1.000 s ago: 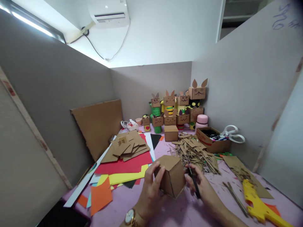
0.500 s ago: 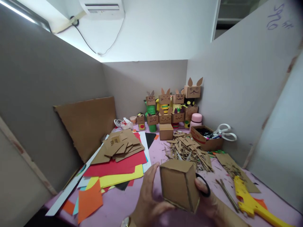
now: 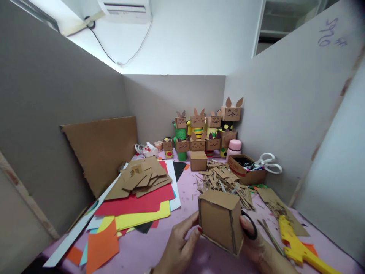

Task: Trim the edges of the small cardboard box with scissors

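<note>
**Brown cardboard box (image 3: pixel 215 220) seems assembled; visible faces unmarked**

It is before the brown cardboard-strip heap (image 3: pixel 218 176), left hand (image 3: pixel 180 240) pinching its left edge; right hand (image 3: pixel 258 246), thumb in a black, round scissor handle (image 3: pixel 254 225), grips its right side, fingers hidden.

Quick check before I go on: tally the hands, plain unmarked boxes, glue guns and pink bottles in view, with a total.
Hands: 2, left hand and right hand
Plain boxes: 2, held box and table box
Glue gun: 1
Pink bottle: 1
Total: 6
</note>
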The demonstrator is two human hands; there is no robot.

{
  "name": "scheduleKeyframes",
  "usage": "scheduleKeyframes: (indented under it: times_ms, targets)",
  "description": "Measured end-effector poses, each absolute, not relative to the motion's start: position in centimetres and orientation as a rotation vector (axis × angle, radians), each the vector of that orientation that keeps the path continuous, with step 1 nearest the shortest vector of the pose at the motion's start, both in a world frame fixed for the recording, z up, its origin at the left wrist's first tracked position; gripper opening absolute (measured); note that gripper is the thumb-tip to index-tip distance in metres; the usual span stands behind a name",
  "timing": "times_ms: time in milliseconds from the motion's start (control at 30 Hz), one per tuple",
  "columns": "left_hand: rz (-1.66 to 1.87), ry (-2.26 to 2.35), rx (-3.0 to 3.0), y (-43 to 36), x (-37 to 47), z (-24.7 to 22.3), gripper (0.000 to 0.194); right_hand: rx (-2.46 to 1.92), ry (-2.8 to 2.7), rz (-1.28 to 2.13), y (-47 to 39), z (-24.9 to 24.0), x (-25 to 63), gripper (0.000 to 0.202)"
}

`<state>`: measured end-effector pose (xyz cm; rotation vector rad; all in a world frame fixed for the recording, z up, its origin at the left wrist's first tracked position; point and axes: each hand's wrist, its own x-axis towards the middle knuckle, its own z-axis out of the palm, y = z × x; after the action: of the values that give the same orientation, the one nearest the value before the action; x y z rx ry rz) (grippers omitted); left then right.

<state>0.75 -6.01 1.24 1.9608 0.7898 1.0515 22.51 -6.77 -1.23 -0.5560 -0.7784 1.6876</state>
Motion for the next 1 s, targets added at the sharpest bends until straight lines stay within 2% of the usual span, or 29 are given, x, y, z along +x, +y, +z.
scheduleKeyframes:
  times_ms: [167, 400, 500, 633, 700, 767, 867, 1000]
  targets:
    - [1.169, 0.832, 1.771, -5.7, 1.0, 1.0, 0.032, -0.51, -0.723, 1.75, -6.9, -1.4, 21.5, 0.058]
    - [1.373, 1.034, 1.654, -5.5, 1.2, 0.4, 0.028, -0.563, -0.572, 1.829, -6.4, -0.8, 20.3, 0.041]
    - [1.455, 0.973, 1.768, -5.4, 1.0, -0.6, 0.051, -0.594, -0.592, 1.834, -6.2, -0.5, 20.0, 0.041]
    - [1.4, 0.898, 2.17, -5.1, 0.4, -1.4, 0.107, -0.593, -0.634, 1.8, -6.6, -0.2, 19.1, 0.049]
    - [1.342, 0.937, 2.208, -5.2, 0.3, -1.3, 0.124, -0.567, -0.705, 1.806, -7.0, 0.1, 18.5, 0.05]
    - [1.268, 0.963, 2.14, -5.3, 0.3, -1.0, 0.117, -0.538, -0.778, 1.836, -7.3, 0.3, 18.2, 0.048]
    - [1.3, 0.913, 1.804, -5.6, 0.8, -0.1, 0.095, -0.613, -0.849, 1.735, -7.3, 0.1, 18.3, 0.048]
    - [1.321, 0.773, 1.32, -5.4, 1.4, 1.0, 0.1, -0.971, -1.06, 1.26, -6.6, -0.6, 20.0, 0.048]
